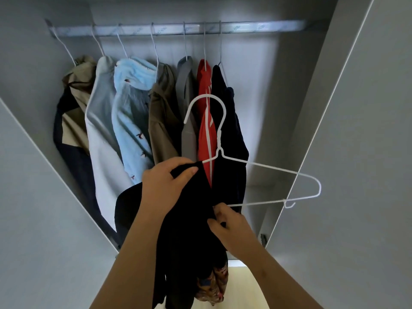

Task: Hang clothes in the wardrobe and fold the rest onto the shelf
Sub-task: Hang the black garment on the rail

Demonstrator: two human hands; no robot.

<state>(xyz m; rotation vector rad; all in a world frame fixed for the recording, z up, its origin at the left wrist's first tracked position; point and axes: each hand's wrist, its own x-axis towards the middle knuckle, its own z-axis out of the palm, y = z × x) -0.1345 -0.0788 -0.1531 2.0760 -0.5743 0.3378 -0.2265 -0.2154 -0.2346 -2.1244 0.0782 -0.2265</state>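
The left hand (165,186), in the centre of the frame, is curled round the top edge of a black garment (189,224). Its thumb lies over the cloth and its fingers are tucked behind, just where the left shoulder of a white wire hanger (219,139) goes under the fabric. The right hand (231,228), lower and to the right, pinches a fold of the same garment between thumb and fingertips, touching the near end of the hanger's bottom bar.

Both bare forearms rise from the lower edge of the frame, the left one steeper, and the wrists are tilted toward each other. The hanger is tilted, with its hook up in the middle of the frame and its bare right shoulder pointing to the right. The garment hangs down between the arms, with patterned fabric (214,284) showing at its lower end.

Behind, in the open wardrobe (256,74), seven garments hang from the rail (178,30) across the upper half, among them a light blue one (131,121) and a red one (204,130).
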